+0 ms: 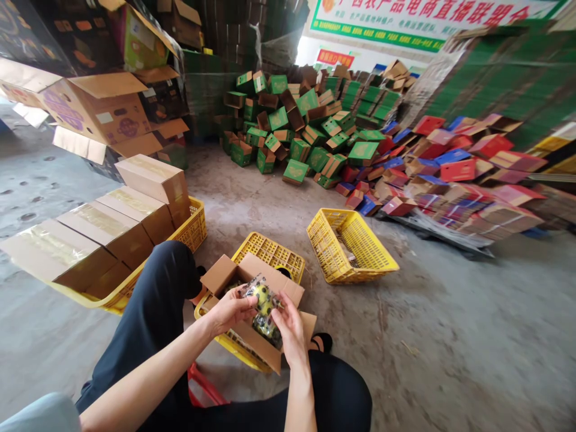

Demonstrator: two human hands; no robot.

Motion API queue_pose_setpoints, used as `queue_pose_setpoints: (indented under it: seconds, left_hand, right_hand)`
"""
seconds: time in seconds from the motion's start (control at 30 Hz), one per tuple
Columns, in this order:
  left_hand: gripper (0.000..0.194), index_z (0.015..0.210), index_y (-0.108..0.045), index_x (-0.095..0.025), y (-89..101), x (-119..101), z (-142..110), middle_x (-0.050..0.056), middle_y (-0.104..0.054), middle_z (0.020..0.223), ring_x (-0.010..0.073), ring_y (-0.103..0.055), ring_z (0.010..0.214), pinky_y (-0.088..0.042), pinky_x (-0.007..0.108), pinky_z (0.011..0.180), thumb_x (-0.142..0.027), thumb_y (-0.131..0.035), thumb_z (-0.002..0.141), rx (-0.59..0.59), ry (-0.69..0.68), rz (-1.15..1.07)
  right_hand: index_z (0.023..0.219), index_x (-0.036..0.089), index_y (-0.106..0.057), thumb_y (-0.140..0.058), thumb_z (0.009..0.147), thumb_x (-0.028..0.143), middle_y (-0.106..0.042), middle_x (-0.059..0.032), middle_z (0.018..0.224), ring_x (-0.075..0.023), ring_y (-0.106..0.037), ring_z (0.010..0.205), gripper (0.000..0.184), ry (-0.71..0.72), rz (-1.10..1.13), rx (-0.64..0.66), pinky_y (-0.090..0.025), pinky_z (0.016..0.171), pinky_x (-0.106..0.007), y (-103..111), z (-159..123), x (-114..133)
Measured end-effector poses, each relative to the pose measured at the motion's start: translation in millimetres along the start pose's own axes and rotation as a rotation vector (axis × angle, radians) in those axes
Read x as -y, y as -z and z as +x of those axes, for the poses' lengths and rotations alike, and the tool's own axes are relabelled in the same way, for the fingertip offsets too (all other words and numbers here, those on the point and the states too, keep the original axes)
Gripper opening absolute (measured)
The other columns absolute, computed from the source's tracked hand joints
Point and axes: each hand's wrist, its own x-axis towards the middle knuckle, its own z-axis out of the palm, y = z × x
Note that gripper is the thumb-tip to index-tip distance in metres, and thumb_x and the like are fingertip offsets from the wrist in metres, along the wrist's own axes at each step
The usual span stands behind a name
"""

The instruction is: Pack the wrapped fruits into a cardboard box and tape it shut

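Note:
Between my two hands is a clear plastic packet (261, 295) with something yellow-green and dark-spotted inside; I cannot make out its kind. My left hand (234, 308) pinches its left side, thumb on top. On its right side the fingers of my right hand (288, 326) are closed. Right below is an open cardboard box (256, 343), flaps spread, holding similar shiny packets (266, 329). The box rests on an upturned-looking yellow plastic crate (238, 351) between my legs. My hands hide part of the box's inside.
Closed, taped cardboard boxes (96, 225) fill a long yellow crate (197, 225) at my left. Ahead stand another yellow crate (270, 252) and a tilted yellow basket (371, 252). Beyond lie heaps of green cartons (297, 171) and red and blue cartons (456, 171). A red stool part (204, 387) shows beneath me.

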Motion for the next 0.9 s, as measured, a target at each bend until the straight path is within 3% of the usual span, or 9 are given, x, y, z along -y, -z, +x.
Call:
queue_pose_setpoints:
  seconds: [0.17,0.33,0.43,0.53,0.7,0.8,0.9]
  left_hand:
    - [0.065,0.127,-0.065,-0.016,-4.9,2.3,-0.2,0.012,-0.072,0.116,0.0206,-0.073,0.092,-0.059,0.03,0.084,-0.017,-0.094,0.068,-0.001,-0.025,-0.033]
    - [0.113,0.159,-0.025,-0.028,-4.4,16.0,5.3,0.009,-0.07,0.117,0.0195,-0.075,0.088,-0.06,0.033,0.085,-0.01,-0.091,0.07,-0.187,-0.031,-0.15]
    - [0.121,0.161,-0.015,-0.027,-5.3,22.7,6.0,0.011,-0.07,0.117,0.0193,-0.075,0.088,-0.06,0.034,0.087,-0.013,-0.093,0.07,-0.173,-0.015,-0.141]
    - [0.111,0.157,-0.026,-0.027,-6.4,27.3,6.9,0.01,-0.07,0.116,0.0192,-0.075,0.09,-0.06,0.032,0.083,-0.02,-0.094,0.07,-0.13,-0.028,-0.083]
    - [0.063,0.125,-0.054,-0.019,-4.6,31.1,11.1,0.006,-0.072,0.103,0.0178,-0.074,0.081,-0.062,0.03,0.074,-0.03,-0.091,0.075,-0.205,-0.029,-0.048]
    - [0.043,0.107,-0.056,-0.017,-3.1,29.9,12.1,0.006,-0.072,0.096,0.0176,-0.074,0.078,-0.063,0.029,0.072,-0.032,-0.087,0.08,-0.19,-0.003,-0.04]
    - [0.039,0.103,-0.055,-0.017,-3.5,27.7,11.4,0.007,-0.073,0.095,0.0172,-0.074,0.075,-0.064,0.03,0.069,-0.029,-0.086,0.081,-0.182,-0.006,-0.031]
  right_hand:
    - [0.129,0.024,-0.067,-0.089,0.069,0.04,-0.075,-0.0107,0.123,-0.0315,-0.07,0.115,0.066,0.021,0.001,-0.03,-0.055,0.102,-0.046,-0.4,3.5,-6.0]
    - [0.107,0.023,-0.073,-0.085,0.073,0.039,-0.078,-0.0068,0.105,-0.0269,-0.072,0.101,0.04,0.107,-0.142,-0.07,-0.058,0.091,-0.038,5.0,7.7,-11.7]
    - [0.095,0.024,-0.076,-0.08,0.077,0.035,-0.075,-0.0044,0.095,-0.0242,-0.07,0.092,0.021,0.199,-0.276,-0.057,-0.057,0.083,-0.035,7.4,9.7,-11.9]
    - [0.081,0.025,-0.078,-0.073,0.081,0.029,-0.072,-0.0044,0.091,-0.0257,-0.068,0.1,0.006,0.332,-0.379,0.005,-0.054,0.088,-0.036,7.0,10.0,-11.0]
    - [0.073,0.027,-0.078,-0.068,0.083,0.022,-0.069,-0.0046,0.091,-0.027,-0.065,0.11,0.015,0.405,-0.401,0.068,-0.05,0.097,-0.041,3.3,8.9,-11.9]
    - [0.071,0.027,-0.077,-0.07,0.083,0.023,-0.068,-0.0041,0.092,-0.027,-0.065,0.111,0.014,0.383,-0.357,0.077,-0.05,0.098,-0.043,3.3,8.6,-12.5]
    - [0.069,0.027,-0.076,-0.074,0.082,0.026,-0.067,-0.0038,0.092,-0.0273,-0.064,0.113,0.013,0.35,-0.299,0.082,-0.05,0.098,-0.043,4.2,8.0,-12.4]
